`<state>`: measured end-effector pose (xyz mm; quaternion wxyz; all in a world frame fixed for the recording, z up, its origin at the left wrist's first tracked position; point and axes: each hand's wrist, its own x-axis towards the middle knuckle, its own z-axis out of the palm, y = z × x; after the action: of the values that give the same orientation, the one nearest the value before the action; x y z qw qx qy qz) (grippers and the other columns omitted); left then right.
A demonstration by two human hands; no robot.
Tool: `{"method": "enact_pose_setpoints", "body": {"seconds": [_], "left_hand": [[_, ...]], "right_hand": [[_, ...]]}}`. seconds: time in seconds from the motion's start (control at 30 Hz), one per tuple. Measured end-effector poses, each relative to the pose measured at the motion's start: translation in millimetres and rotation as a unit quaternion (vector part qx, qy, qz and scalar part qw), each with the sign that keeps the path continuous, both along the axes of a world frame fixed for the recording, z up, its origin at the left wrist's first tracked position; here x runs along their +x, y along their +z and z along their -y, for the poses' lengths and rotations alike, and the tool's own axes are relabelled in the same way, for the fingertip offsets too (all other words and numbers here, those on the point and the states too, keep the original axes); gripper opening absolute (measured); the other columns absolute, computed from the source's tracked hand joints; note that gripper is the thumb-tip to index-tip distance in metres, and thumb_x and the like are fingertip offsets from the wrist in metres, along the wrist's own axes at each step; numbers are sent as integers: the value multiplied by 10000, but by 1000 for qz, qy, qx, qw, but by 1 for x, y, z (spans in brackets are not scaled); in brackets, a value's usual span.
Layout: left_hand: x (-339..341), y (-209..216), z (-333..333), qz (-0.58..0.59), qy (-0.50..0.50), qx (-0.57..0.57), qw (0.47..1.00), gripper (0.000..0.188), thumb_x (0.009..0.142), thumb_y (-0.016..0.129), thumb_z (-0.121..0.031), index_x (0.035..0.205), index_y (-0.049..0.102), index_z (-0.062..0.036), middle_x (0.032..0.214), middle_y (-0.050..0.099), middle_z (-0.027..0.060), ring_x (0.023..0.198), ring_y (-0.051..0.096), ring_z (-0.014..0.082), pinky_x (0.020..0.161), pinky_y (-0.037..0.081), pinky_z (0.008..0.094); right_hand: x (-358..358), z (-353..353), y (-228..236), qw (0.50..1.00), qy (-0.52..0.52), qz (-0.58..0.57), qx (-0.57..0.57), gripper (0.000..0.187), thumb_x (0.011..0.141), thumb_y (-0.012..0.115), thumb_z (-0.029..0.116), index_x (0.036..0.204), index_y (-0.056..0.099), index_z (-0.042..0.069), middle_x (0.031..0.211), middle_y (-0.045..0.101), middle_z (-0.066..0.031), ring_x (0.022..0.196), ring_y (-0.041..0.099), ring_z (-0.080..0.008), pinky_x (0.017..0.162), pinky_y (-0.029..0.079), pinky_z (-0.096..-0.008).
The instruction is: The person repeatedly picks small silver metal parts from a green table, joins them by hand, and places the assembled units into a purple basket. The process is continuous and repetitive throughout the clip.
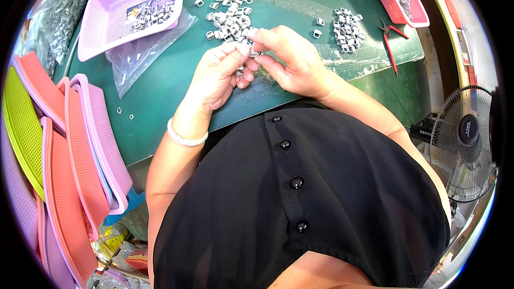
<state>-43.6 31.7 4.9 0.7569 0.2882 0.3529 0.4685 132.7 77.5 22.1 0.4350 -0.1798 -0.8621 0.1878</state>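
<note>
Both hands meet over the near edge of the green table. My left hand (217,75) is closed in a pinch on small square metal buckles; curled fingers hide part of what it holds. A small silvery metal buckle (254,53) shows between the two hands. My right hand (293,61) pinches at this same buckle with thumb and forefinger. Just beyond the fingertips lies a pile of loose metal buckles (230,18). A second heap of buckles (348,30) sits to the right, with a couple of single ones beside it.
A lilac basket (99,24) holding buckles stands far left, partly on a clear plastic bag (136,64). Red-handled pliers (390,43) lie near the right edge, by a red basket (420,18) of metal parts. Stacked coloured baskets (80,182) rise at left; a fan (463,144) stands right.
</note>
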Motion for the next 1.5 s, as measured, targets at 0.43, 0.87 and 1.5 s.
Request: {"method": "enact_pose_setpoints", "body": {"seconds": [0.43,0.87,1.5], "left_hand": [[-1,-1,-1,4,1,6,1000,123,869,576,-120,959,601,-40,777,609,28,628,546,89,544,436,199],[2,-1,-2,-1,41,25,999,161,835,556,-12,995,579,-6,859,606,61,686,582,112,585,472,214],[2,-1,-2,-5,34,10,999,130,845,571,-81,959,586,-20,838,607,52,672,578,107,557,465,210]], "right_hand": [[0,0,-2,1000,0,-11,-14,467,672,629,-39,1118,514,37,838,580,-102,743,571,-274,653,472,-347],[11,-17,-14,987,-105,81,-89,390,717,614,6,1097,536,48,964,549,-125,908,545,-312,773,457,-369],[6,-25,-11,990,-57,58,-118,176,734,619,35,906,584,24,847,593,-105,810,579,-261,719,469,-339]]}}
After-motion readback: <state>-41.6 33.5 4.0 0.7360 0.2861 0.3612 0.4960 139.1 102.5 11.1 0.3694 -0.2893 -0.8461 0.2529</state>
